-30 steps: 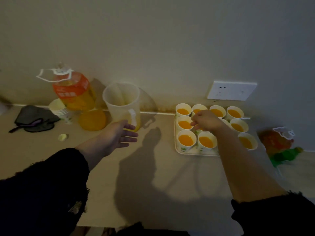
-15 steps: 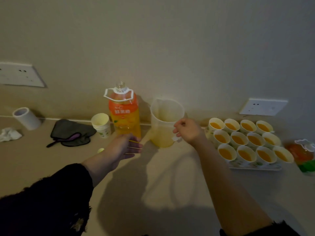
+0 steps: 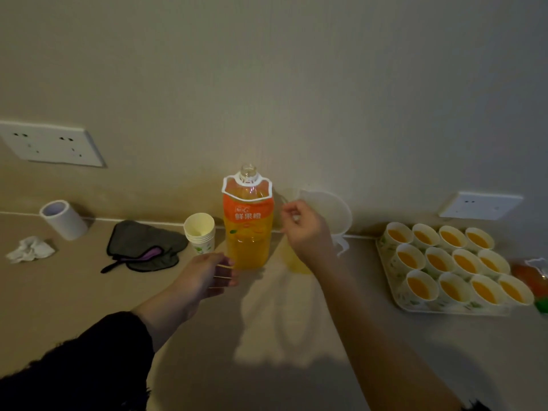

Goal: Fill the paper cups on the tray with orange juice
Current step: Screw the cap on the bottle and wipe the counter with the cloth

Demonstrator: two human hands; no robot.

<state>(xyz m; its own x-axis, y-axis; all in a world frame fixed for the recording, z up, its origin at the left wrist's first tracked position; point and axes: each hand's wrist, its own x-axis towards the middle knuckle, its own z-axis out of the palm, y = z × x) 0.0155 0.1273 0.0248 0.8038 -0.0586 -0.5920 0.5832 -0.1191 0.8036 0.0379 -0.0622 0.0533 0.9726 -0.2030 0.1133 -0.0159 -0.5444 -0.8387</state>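
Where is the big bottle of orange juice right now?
In the head view, the orange juice bottle stands upright mid-frame on the counter by the wall, between the stack of empty paper cups on its left and the clear pitcher on its right.

The orange juice bottle [image 3: 248, 229] carries white characters on its orange label — 鲜果橙 — with a small logo above, perhaps a brand, too blurred to read.

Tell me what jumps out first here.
The uncapped orange juice bottle stands bright at centre against the wall, with the left hand open near its base. At right, a tray holds twelve paper cups, all showing orange juice. The right hand hovers in front of a translucent pitcher beside the bottle.
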